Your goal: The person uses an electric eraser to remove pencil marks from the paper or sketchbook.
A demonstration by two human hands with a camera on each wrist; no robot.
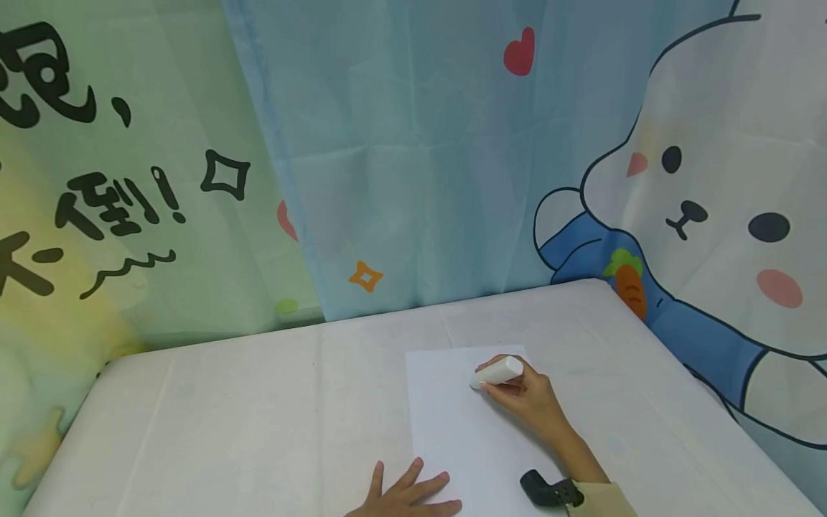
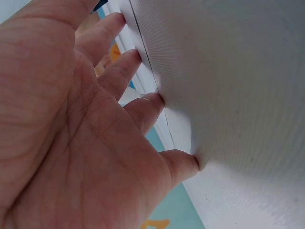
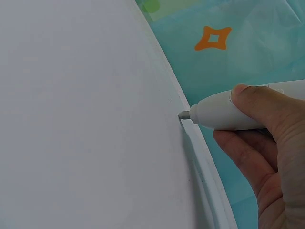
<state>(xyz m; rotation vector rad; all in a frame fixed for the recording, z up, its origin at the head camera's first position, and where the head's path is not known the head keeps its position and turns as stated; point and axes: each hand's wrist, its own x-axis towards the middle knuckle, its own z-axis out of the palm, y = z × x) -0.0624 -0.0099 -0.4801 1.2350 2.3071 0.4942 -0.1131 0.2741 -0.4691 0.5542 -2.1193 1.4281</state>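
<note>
A white sheet of paper (image 1: 442, 416) lies on the table. My right hand (image 1: 539, 403) grips a thick white pen-shaped tool (image 1: 502, 370) over the upper part of the sheet. In the right wrist view, the thumb lies along the top of its body and the other fingers are beneath. The tool's narrow grey tip (image 3: 184, 115) points down at the paper surface. My left hand (image 1: 408, 497) has its fingers spread across the lower left edge of the sheet. In the left wrist view, its fingertips (image 2: 183, 163) press on the white surface, with nothing held.
A white-covered table (image 1: 245, 416) extends around the sheet. Behind it hangs a printed curtain (image 1: 420, 179) with lettering, hearts and a cartoon animal. A black wrist device (image 1: 545, 492) is strapped at the right sleeve, low over the paper.
</note>
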